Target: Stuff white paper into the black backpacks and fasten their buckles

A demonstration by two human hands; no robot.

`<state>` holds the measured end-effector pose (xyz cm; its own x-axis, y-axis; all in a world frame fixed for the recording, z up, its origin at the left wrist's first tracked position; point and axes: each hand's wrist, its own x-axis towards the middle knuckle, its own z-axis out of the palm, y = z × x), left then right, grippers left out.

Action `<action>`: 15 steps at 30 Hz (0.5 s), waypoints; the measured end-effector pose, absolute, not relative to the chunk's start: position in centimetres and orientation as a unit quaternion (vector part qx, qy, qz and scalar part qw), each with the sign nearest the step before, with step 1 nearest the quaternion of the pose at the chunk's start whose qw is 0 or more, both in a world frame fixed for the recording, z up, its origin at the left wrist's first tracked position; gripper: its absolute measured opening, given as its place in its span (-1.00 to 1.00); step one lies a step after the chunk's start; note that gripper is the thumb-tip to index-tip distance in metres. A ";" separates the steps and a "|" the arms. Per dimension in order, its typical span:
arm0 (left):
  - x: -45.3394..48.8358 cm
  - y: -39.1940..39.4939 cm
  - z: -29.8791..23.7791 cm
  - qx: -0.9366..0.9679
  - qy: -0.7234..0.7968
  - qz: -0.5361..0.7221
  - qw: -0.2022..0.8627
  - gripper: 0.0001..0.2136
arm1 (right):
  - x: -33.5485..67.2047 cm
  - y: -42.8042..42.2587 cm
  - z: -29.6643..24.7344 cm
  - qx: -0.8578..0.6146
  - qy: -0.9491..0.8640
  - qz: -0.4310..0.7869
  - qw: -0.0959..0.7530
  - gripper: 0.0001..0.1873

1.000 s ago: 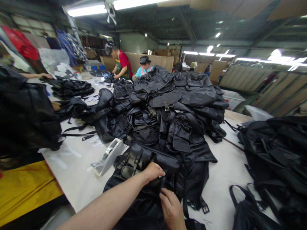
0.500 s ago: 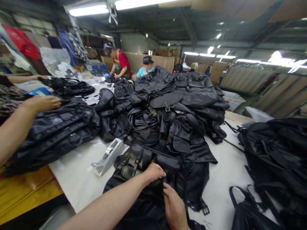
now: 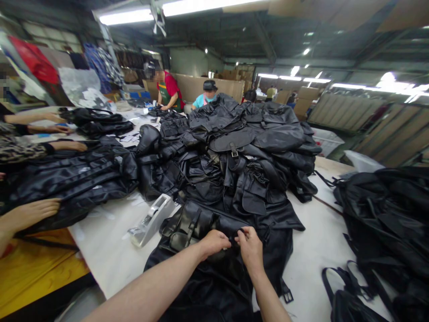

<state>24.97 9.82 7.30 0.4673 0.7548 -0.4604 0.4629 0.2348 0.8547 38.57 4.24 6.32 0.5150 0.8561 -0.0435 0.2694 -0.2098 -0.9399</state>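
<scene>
A black leather-look bag [image 3: 197, 219] with front pockets and a buckle strap lies on the white table in front of me. My left hand [image 3: 216, 242] is closed in a pinch on a dark strap at one of its pockets. Just to the right, my right hand [image 3: 250, 248] pinches the same area with thumb and forefinger, its fingertips a little apart from the left ones. The strap's small parts are hard to make out against the black material. A loose strap end with a buckle [image 3: 287, 296] hangs from the bag's lower right.
A tape dispenser [image 3: 152, 221] stands left of the bag. Behind it rises a large heap of black bags [image 3: 241, 134]; more bags [image 3: 385, 223] lie at the right. A co-worker's hand [image 3: 36, 214] touches a bag [image 3: 87, 172] at the left. Other people stand beyond.
My right hand has moved up and forward to a pinch beside my left hand, which stays in place. At the left, a co-worker's near hand has come down and back along the bag.
</scene>
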 end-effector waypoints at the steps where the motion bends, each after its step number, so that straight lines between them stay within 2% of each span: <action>1: 25.1 9.8 7.2 0.610 0.504 0.120 0.600 -0.85 | 38.6 4.5 6.2 -0.717 -0.387 0.302 0.495 -0.78; 4: 25.7 9.5 6.5 0.622 0.527 0.127 0.565 -0.82 | 38.8 4.7 6.0 -0.702 -0.370 0.332 0.510 -0.75; 8: 26.3 9.1 5.3 0.643 0.548 0.145 0.516 -0.92 | 39.1 4.4 6.1 -0.667 -0.323 0.397 0.542 -0.62; 15: 25.3 8.3 4.3 0.679 0.498 0.191 0.505 -0.96 | 37.7 2.3 5.9 -0.626 -0.215 0.453 0.597 -0.45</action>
